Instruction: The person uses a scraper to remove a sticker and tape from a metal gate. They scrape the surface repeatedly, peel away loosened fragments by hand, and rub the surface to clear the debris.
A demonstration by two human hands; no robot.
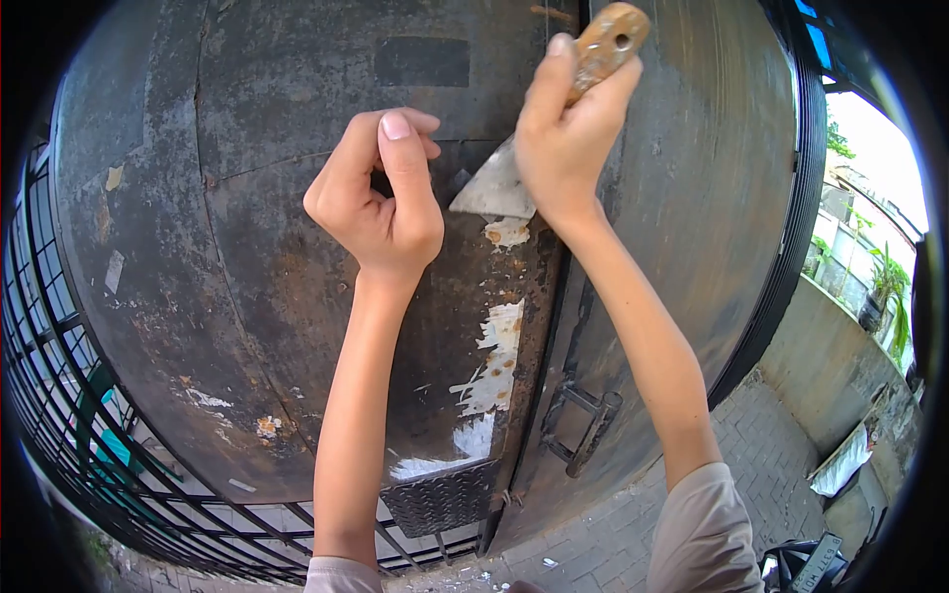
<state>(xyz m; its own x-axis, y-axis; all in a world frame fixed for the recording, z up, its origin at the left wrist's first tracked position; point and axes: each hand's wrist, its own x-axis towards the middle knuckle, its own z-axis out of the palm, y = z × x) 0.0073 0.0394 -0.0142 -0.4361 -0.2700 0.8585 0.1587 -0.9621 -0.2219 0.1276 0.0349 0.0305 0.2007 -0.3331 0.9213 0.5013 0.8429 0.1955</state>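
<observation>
My right hand (pixel 573 148) is wrapped around a putty knife (pixel 491 188), its worn wooden handle (pixel 611 40) sticking up above my fist. The wide metal blade points down and left, with its edge against the dark metal gate (pixel 267 237). Just under that edge is a patch of white paper residue (pixel 507 232). More torn white residue (pixel 499 356) runs down the gate's edge below. To the left of the blade, my left hand (pixel 381 188) is closed with curled fingers and the thumb over them. I see nothing held in it.
A pull handle (pixel 583 425) juts from the right gate panel. Below the residue is a dark textured metal plate (pixel 442 497). Black bars (pixel 69 395) stand at the left. At the right are paving (pixel 761 445), a low wall (pixel 816 356) and part of a motorcycle (pixel 816 563).
</observation>
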